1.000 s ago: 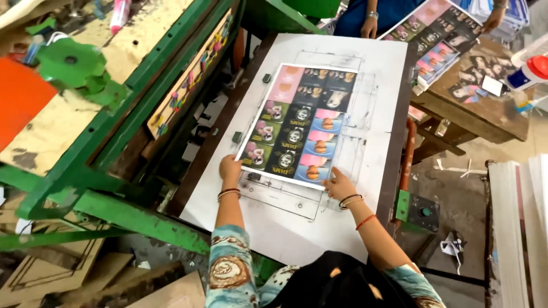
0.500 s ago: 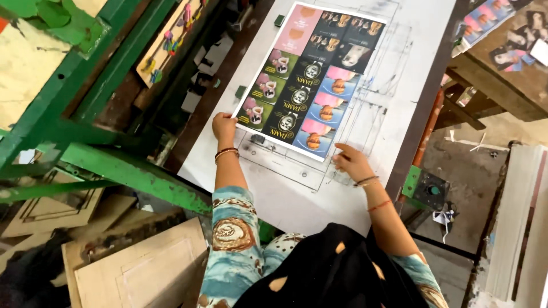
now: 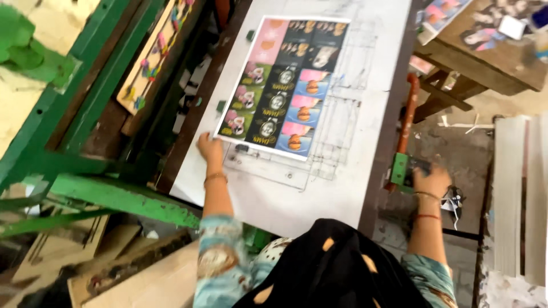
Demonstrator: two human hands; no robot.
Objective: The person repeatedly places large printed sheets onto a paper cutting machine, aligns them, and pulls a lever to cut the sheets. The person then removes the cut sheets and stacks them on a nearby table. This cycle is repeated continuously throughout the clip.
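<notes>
Printed sheet corner under left hand grip.

A printed sheet lies flat on the bench, toward its far left part. The left hand rests on the bench, touching the sheet's near left corner. The right hand is off the bench's right edge, on a small switch box fixed at the foot of an upright lever beside that edge. A machine frame stands left of the bench. A wooden table carrying more printed sheets stands beyond the lever, to the far right. A stack of boards lies right of the right hand.
</notes>
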